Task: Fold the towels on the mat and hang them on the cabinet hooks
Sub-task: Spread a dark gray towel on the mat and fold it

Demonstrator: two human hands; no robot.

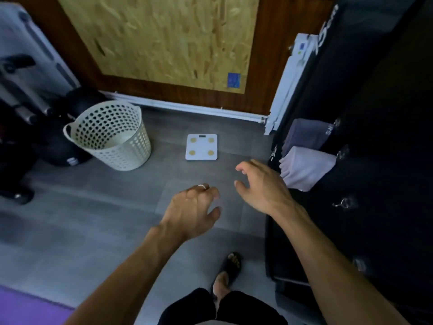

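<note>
Both arms reach out low over the grey floor point(98, 207). On the left hand point(193, 207) the fingers hang loose and a little bent, and it holds nothing. A ring point(203, 186) sits on one finger. The right hand point(262, 184) is spread with its fingers loosely bent too, and it also holds nothing. It is near the black cabinet point(365, 141) but does not touch it.

Just beside the right hand, a folded light pink towel point(307, 168) hangs on the cabinet front. A folded grey towel point(304, 134) hangs a little farther along the same front. Closer to the camera, one metal hook point(342, 204) is bare.

Down below the hands, a foot in a dark sandal point(230, 268) stands on the floor. A corner of the purple mat point(25, 308) shows at the bottom left, and no towel shows on that bit.

Farther out on the floor lies a white bathroom scale point(202, 147) with four gold dots. To its left, a white laundry basket point(110, 134) full of holes leans toward the wall. Behind them is a brown wall point(187, 95) with a chipboard panel point(164, 38).
</note>
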